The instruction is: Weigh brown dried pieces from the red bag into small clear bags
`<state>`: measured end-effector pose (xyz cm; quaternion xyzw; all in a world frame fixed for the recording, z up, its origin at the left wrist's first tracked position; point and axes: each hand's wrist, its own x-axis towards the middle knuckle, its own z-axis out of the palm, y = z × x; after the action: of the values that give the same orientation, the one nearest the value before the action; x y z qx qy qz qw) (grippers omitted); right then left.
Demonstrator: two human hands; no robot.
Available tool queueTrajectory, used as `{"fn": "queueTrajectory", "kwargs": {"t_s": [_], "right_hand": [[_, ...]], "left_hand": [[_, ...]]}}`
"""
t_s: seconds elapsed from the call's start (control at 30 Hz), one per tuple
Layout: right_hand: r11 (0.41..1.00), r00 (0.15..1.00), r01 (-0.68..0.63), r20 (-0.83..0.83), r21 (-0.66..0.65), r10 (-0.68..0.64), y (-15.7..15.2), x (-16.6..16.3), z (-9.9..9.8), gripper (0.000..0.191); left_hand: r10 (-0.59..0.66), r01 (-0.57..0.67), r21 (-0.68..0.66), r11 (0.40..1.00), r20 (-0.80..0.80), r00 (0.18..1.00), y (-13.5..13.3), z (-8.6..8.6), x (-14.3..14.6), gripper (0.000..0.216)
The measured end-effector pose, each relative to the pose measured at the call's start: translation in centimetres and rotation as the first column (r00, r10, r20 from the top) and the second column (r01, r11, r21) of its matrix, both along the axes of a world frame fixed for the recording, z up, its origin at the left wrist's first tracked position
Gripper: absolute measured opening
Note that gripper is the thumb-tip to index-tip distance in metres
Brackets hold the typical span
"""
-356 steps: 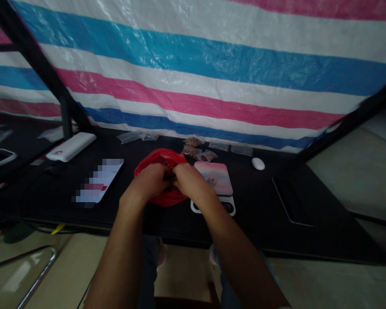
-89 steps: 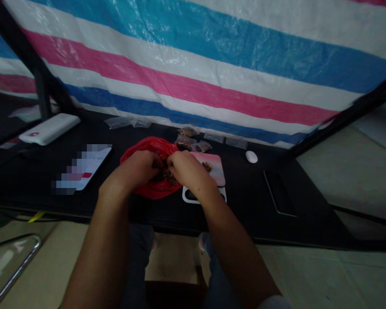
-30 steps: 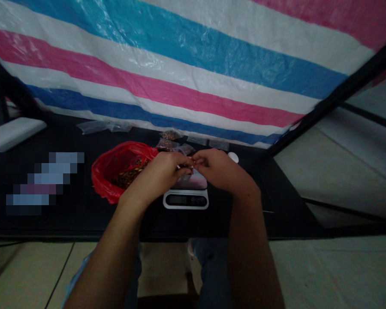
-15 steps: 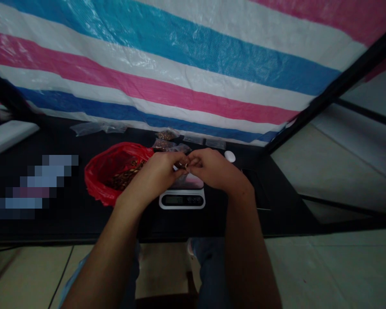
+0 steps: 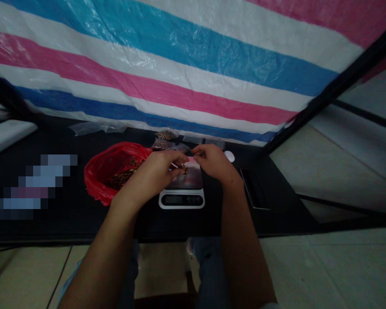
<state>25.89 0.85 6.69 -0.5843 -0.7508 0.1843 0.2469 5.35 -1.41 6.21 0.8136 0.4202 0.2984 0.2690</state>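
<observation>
My left hand (image 5: 157, 169) hovers over the small white kitchen scale (image 5: 182, 199), fingers pinched on a small item that looks like a clear little bag with brown bits; I cannot make it out surely. My right hand (image 5: 212, 161) sits just right of it at the scale's far edge, fingers curled together, contents hidden. A red plastic bag (image 5: 107, 169) of brown dried pieces lies open to the left of the scale.
Small filled clear packets (image 5: 165, 136) and flat empty ones (image 5: 93, 127) lie along the striped tarp. A white oval object (image 5: 229, 156) and a dark phone-like slab (image 5: 254, 194) lie right of the scale. A white box (image 5: 6, 135) sits far left on the black table (image 5: 67, 214).
Both hands left the red bag and moved right over the scale. In the last half second they drew apart, the right hand shifting back and right, uncovering the scale's platform.
</observation>
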Motion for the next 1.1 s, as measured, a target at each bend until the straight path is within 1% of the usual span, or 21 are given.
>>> {"fn": "queueTrajectory", "kwargs": {"t_s": [0.03,0.13,0.23,0.33,0.4,0.5,0.6,0.67,0.73,0.8,0.9,0.97,1.03,1.1], "right_hand": [[1.0,1.0,-0.015,0.005,0.011,0.015,0.5,0.0,-0.7,0.026],[0.995,0.995,-0.095,0.026,-0.013,0.096,1.7,-0.5,-2.4,0.018],[0.994,0.993,-0.104,0.05,-0.037,0.106,2.0,-1.0,-2.9,0.017],[0.994,0.995,-0.094,0.017,-0.05,0.095,1.7,-0.8,-2.4,0.019],[0.993,0.994,-0.104,-0.047,-0.059,0.102,1.3,-0.4,-1.6,0.017],[0.989,0.986,-0.126,-0.118,-0.075,0.117,0.3,0.1,-0.4,0.015],[0.983,0.981,-0.153,-0.133,-0.102,0.139,-0.5,0.0,0.6,0.015],[0.978,0.978,-0.175,-0.137,-0.117,0.159,-0.9,-0.2,0.9,0.015],[0.972,0.973,-0.199,-0.142,-0.127,0.181,-1.0,-0.4,1.0,0.016],[0.965,0.97,-0.221,-0.138,-0.138,0.203,-1.1,-0.5,1.0,0.017],[0.962,0.969,-0.238,-0.101,-0.135,0.226,-1.1,-0.5,1.1,0.019],[0.96,0.966,-0.254,-0.083,-0.12,0.245,-1.2,-0.4,1.2,0.021],[0.957,0.962,-0.269,-0.081,-0.109,0.262,-1.3,-0.4,1.3,0.021],[0.957,0.961,-0.27,-0.086,-0.109,0.261,-1.3,-0.4,1.3,0.02]], "left_hand": [[-0.006,0.006,0.002,1.0,0.007,1.0,0.0,0.0,0.0,0.025],[-0.019,0.018,0.019,1.0,0.033,0.999,0.1,0.0,-0.3,0.023],[-0.008,0.007,0.048,0.999,0.03,1.0,0.2,0.0,-0.9,0.025],[0.042,-0.04,0.053,0.998,-0.05,0.998,0.5,-0.2,-1.7,0.029],[0.085,-0.081,0.033,0.996,-0.138,0.987,0.7,-0.5,-2.1,0.032],[0.113,-0.119,-0.009,0.993,-0.247,0.962,1.1,-1.4,-2.3,0.032],[0.115,-0.13,-0.034,0.991,-0.28,0.953,1.5,-2.2,-2.3,0.029],[0.113,-0.13,-0.041,0.991,-0.278,0.954,1.6,-2.4,-2.2,0.028],[0.118,-0.132,-0.035,0.991,-0.264,0.957,1.6,-2.2,-2.3,0.027],[0.109,-0.114,-0.01,0.993,-0.209,0.972,1.5,-1.8,-2.3,0.027],[0.051,-0.05,0.042,0.998,-0.037,0.998,1.0,-0.8,-2.1,0.027],[0.017,-0.02,0.056,0.998,0.057,0.998,0.6,-0.2,-1.8,0.026],[-0.004,-0.002,0.062,0.998,0.091,0.996,0.3,0.1,-1.4,0.024],[-0.017,0.012,0.064,0.998,0.077,0.997,0.2,0.0,-1.0,0.022]]}}
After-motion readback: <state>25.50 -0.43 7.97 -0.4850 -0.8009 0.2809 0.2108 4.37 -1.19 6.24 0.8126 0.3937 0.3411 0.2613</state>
